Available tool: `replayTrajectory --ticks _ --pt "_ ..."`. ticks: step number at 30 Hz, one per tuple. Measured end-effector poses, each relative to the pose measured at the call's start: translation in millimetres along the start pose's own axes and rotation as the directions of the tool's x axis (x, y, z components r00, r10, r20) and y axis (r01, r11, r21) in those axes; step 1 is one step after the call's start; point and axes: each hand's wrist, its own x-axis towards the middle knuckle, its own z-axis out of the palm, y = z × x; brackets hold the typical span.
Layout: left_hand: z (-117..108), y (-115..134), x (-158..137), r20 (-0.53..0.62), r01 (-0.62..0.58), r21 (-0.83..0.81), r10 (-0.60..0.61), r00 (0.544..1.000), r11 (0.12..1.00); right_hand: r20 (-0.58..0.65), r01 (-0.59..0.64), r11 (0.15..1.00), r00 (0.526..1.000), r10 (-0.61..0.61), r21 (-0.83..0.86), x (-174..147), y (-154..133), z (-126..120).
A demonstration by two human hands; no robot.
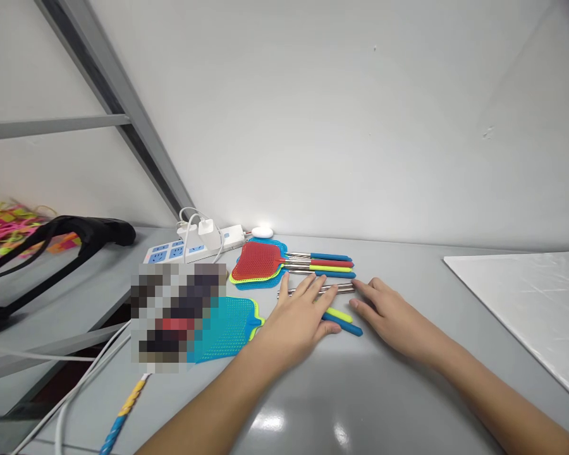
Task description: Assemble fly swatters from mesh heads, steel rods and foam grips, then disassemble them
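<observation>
My left hand [301,316] lies palm down with fingers spread over several bare metal rods [344,289] and the shafts of two fly swatters, one blue [232,328] and one yellow-green. Their blue handle [351,326] and yellow-green handle [340,315] stick out past my thumb. At the right ends of the rods is my right hand [384,313], its index fingertip touching or very near them and its thumb apart. Just beyond lies a stack of fly swatters with a red head [258,262] on top and blue, red and yellow-green handles pointing right.
A white power strip [171,253] with plugged-in chargers stands at the back left, a white oval object [262,232] beside it. A blurred-out object [177,316] and white cables [88,373] lie left. A black frame [90,237] rests further left; a white sheet [516,284] lies right.
</observation>
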Motion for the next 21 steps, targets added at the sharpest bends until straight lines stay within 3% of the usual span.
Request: replayTrajectory --ticks 4,8,13,21 --pt "-5.3 1.5 -0.2 -0.06 -0.028 0.002 0.028 0.998 1.0 0.0 0.077 0.995 0.997 -0.078 0.06 -4.8 -2.7 -15.4" --pt "-6.6 -0.1 -0.7 -0.085 -0.056 0.017 0.057 0.995 0.998 0.12 0.134 0.986 0.982 -0.145 0.096 -7.3 6.7 -25.7" --pt "-6.7 -2.6 -0.9 -0.082 -0.075 0.024 0.076 0.994 0.997 0.239 0.085 0.989 0.964 -0.112 0.12 -2.7 20.7 -23.6" --pt "-9.1 -2.3 -2.4 -0.084 -0.06 -0.014 0.059 0.995 0.998 0.218 0.007 0.979 0.975 -0.052 0.202 6.9 14.9 -16.3"
